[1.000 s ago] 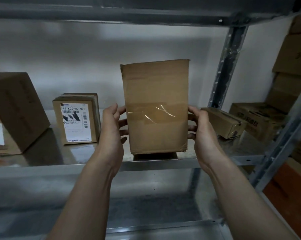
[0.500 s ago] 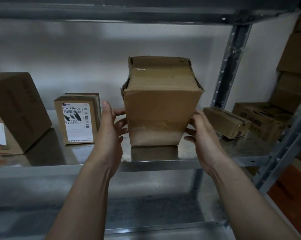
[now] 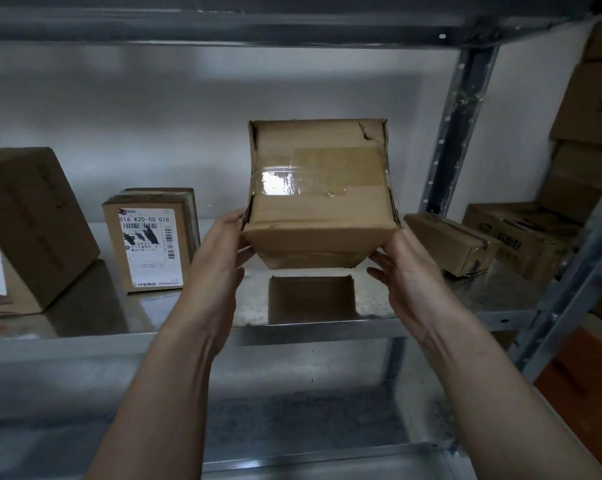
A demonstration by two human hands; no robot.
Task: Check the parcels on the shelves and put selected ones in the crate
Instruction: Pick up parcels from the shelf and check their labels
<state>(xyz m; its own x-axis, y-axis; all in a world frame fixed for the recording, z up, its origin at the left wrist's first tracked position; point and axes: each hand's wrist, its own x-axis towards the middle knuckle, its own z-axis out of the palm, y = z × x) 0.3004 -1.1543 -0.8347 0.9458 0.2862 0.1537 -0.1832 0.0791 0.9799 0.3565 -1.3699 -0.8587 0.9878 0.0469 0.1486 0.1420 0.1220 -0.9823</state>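
Cardboard parcel is held clear of the shelf, above the middle of its front edge. A gap shows between the parcel's underside and its reflection in the metal deck. The parcel is tipped so that its taped face points at the camera. That face carries clear tape and a tear at the far right corner. No shipping label shows on it.

**Grip.** The left hand clasps the parcel's left side, thumb along the near edge, fingers out of view behind. The right hand cups the lower right corner, thumb on the side wall, fingers curled beneath. Both hands bear the load.

**Other items on the shelf.**
- Labelled parcel: upright, left of centre.
- Large brown box: leaning, at the left end.
- Small flat box: at the right, near the upright post.

**Step in hand.** Inspection, judged by the tilt. The parcel is being turned to present its faces for checking.

**Next move.** Rotate the parcel further until a label comes into view; keep both hands opposed and support the torn corner. If selected, carry it to the crate, which is not in view. If rejected, set it down flat on the vacant patch directly below.
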